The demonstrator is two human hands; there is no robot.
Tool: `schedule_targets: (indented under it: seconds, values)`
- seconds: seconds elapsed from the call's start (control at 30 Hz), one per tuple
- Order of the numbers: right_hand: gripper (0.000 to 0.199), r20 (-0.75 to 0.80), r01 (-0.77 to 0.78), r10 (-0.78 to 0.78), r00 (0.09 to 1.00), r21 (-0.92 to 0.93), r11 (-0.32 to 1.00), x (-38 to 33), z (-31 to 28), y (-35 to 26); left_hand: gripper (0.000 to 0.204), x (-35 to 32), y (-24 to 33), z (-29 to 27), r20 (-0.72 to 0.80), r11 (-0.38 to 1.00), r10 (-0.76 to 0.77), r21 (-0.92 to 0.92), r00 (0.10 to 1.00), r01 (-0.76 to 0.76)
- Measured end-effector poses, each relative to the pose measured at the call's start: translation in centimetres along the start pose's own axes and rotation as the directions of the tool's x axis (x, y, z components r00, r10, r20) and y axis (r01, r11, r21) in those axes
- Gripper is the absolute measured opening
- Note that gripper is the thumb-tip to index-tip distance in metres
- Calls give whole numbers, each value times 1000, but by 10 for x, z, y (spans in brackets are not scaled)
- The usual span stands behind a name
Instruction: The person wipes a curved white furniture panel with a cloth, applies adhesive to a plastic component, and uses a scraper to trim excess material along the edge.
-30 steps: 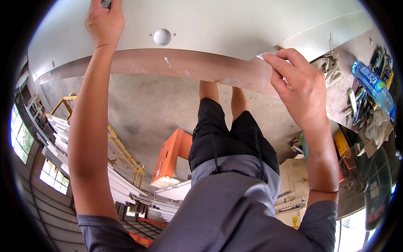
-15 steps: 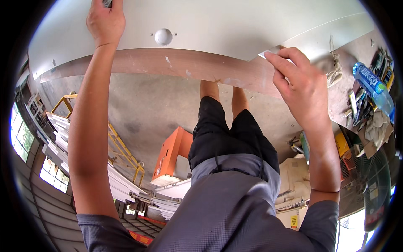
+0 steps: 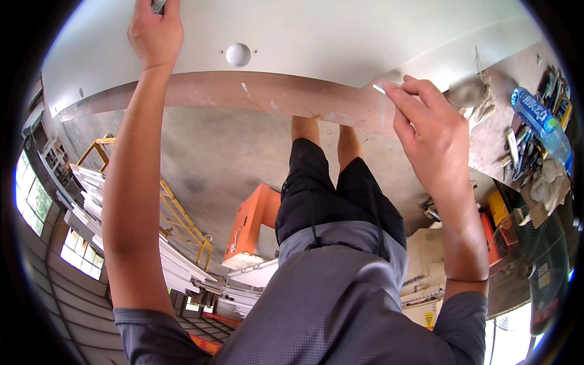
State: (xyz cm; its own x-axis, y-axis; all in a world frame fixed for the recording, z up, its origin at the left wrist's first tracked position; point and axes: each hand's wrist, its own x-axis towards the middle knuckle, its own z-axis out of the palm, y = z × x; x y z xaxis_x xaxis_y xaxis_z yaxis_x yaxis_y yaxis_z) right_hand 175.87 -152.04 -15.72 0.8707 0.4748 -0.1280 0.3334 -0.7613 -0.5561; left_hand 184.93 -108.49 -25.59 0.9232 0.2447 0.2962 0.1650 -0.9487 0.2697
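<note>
My left hand (image 3: 156, 38) is at the top edge of the view, over a large pale panel (image 3: 304, 36). Its fingers are closed round a grey stick-like object (image 3: 157, 5), cut off by the picture's edge, so its kind does not show. Near the panel's front edge, on the right, my right hand (image 3: 433, 131) pinches a small thin white piece (image 3: 378, 89) between thumb and fingers. That piece is seen nearly edge-on. A round recess (image 3: 238, 55) with a small hole on either side sits in the panel between my hands.
The panel lies on a brown work surface (image 3: 207, 89). To the right are a rag (image 3: 483, 108), a blue-labelled plastic bottle (image 3: 543, 121), assorted tools (image 3: 519, 148) and a fan (image 3: 517, 267). Below stand an orange box-like frame (image 3: 248, 222), yellow rails (image 3: 185, 226) and stacked white strips (image 3: 182, 267).
My right hand has drawn slightly down and toward me, and the white piece has turned from flatter to nearly edge-on. My left hand has stayed almost still.
</note>
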Motion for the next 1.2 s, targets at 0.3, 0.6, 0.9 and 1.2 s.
schedule_targets:
  seconds: [0.3, 0.6, 0.9, 1.2]
  values:
    - [31, 6, -132, 132, 991, -16, 991, 5, 3, -7, 34, 0, 2, 0, -3, 998, 56, 1, 998, -56]
    - [31, 179, -137, 117, 977, 104, 985, -34, 22, -56, 30, -2, 16, -5, 19, 997, 52, -61, 998, -51]
    - [31, -48, -456, 485, 873, 273, 847, -58, 47, -78, 30, 10, 23, -9, 97, 983, 81, -171, 992, -64]
    - [28, -282, -528, 566, 775, 204, 824, -10, 33, -63, 25, 87, 110, 43, 71, 932, 292, -244, 954, -267]
